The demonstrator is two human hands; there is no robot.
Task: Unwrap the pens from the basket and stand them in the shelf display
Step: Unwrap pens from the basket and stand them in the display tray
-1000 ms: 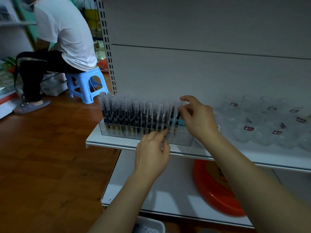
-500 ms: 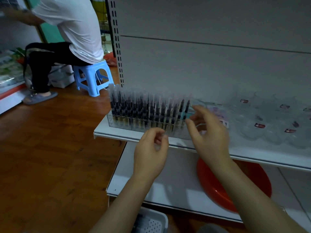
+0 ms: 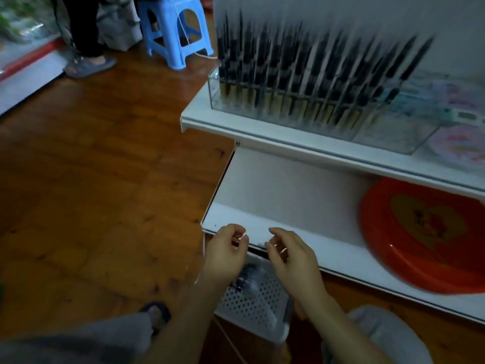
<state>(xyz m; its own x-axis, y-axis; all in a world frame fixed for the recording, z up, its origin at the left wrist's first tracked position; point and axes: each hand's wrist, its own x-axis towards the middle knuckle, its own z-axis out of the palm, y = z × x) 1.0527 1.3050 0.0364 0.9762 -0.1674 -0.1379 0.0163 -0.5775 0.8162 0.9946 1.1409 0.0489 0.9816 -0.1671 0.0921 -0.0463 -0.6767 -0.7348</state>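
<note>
Hands above the white perforated plastic basket point(image 3: 258, 304).
Left hand point(image 3: 225, 254) and right hand point(image 3: 291, 258) hover loosely curled, grasping nothing; blurred wrapped pens point(image 3: 246, 281) lie directly beneath.

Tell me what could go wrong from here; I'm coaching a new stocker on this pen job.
1. The pens stand densely packed and leaning in the clear display box; pushing another in could tip its neighbours.
2. The white basket sits on the floor, largely hidden under both hands, so reaching in blind may fumble a pen.
</note>
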